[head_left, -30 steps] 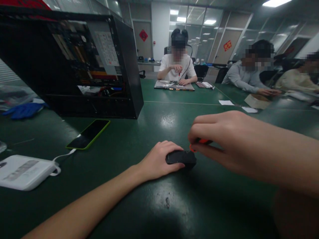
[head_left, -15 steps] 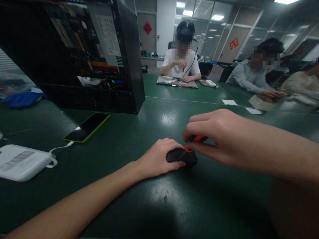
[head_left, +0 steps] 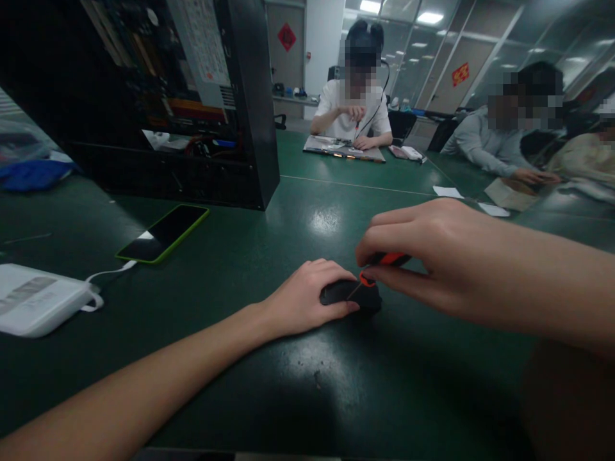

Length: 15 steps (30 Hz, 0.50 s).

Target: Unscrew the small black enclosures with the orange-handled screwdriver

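Note:
A black computer mouse [head_left: 342,292] lies on the green table, gripped along its sides by my left hand [head_left: 307,294], thumb on the near side and fingers on the far side. My right hand [head_left: 423,256] is closed around the red and black handle of a screwdriver [head_left: 391,258]. The thin shaft slants down to the left, and its tip meets the mouse's surface. My right fingers cover part of the handle. Whether a screw sits under the tip is too small to tell.
An opened black computer case [head_left: 263,121] stands at the back left. Nearer are a green-edged phone [head_left: 166,234] and a white power bank [head_left: 43,301], joined by a cable. Across the table a person [head_left: 355,102] works over a flat panel [head_left: 331,148]; other people sit at the right.
The view has tilted slightly down, so the background sits higher in the picture. My right hand and the screwdriver have shifted a little to the right; my left hand keeps its hold on the mouse.

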### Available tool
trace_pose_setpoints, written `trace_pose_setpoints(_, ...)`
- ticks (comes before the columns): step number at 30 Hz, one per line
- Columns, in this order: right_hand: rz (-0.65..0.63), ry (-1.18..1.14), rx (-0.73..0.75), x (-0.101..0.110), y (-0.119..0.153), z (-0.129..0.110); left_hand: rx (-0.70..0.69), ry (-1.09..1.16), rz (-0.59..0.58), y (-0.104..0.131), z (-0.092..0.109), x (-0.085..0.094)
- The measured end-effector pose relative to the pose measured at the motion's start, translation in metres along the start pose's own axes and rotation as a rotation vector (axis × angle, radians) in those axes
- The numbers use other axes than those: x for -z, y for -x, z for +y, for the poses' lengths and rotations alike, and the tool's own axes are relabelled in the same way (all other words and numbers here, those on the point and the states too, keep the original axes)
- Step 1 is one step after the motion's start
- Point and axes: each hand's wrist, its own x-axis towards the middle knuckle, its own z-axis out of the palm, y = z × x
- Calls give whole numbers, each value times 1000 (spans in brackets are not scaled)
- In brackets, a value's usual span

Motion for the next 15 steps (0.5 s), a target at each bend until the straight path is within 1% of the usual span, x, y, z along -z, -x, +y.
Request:
trace_pose_setpoints(7,6,-27,4,-2,-6,-8,8,-3,16,2,-4,-3)
trace_pose_setpoints(10,34,-92,5,-2,-3,-12,14,-11,16,2,-1,-2)
trace_pose_setpoints(13,20,-140,41,-4,1,-14,35,-16,12,1,4,0)
trace_pose_setpoints(15,17,-128,40,-6,1,-14,49,0,22,1,7,-1)
